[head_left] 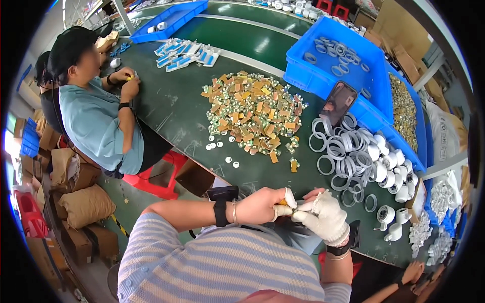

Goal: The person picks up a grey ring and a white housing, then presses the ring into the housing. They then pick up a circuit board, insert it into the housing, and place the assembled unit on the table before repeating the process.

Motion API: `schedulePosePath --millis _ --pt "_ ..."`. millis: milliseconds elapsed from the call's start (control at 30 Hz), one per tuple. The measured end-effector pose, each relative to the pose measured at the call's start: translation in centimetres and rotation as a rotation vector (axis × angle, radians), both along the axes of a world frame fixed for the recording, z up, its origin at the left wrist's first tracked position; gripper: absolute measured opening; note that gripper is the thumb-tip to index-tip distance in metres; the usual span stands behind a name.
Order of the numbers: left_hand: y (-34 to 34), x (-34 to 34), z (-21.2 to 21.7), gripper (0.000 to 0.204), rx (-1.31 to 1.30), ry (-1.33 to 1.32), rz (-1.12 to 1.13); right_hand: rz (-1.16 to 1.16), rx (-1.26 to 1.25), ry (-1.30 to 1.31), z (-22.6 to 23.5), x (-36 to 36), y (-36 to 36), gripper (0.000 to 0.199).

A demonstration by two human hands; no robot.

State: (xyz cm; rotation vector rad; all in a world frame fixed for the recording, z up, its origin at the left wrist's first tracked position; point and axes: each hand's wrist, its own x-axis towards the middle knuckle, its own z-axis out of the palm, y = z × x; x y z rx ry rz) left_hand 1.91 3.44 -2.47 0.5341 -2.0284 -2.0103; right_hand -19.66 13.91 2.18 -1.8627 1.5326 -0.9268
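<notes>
My left hand (260,206) is at the near edge of the green table, with white coverings on its thumb and forefinger. Its fingers pinch a small yellow-orange piece (284,202), mostly hidden by them. Touching it from the right is my right hand (323,218), in a white glove that leaves some fingertips bare. Those fingers are closed around something small that I cannot make out. Beyond both hands lies a heap of small circuit boards (255,111), tan and green. Several white discs (228,159) lie beside the heap.
Grey-white rings (348,151) and white round housings (391,171) crowd the right side. A phone (339,101) leans against a big blue bin (308,76) holding rings. Blue-and-white packs (184,54) lie farther back. At left a co-worker (101,111) works; another person's hands (414,275) show lower right.
</notes>
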Motion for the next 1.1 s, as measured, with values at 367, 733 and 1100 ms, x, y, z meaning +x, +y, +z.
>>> schedulePosePath --millis 367,733,1100 --pt "-5.6 4.9 4.8 0.026 -0.390 -0.133 0.524 -0.319 -0.204 0.168 -0.5 1.4 1.9 0.062" --pt "-18.4 11.7 2.4 0.049 -1.086 -0.151 0.663 -1.404 -0.211 0.485 -2.0 -9.4 12.1 0.032" --pt "2.5 -6.1 0.0 0.092 0.383 0.199 -0.147 -0.826 -0.341 -0.811 -0.8 0.2 7.6 0.048"
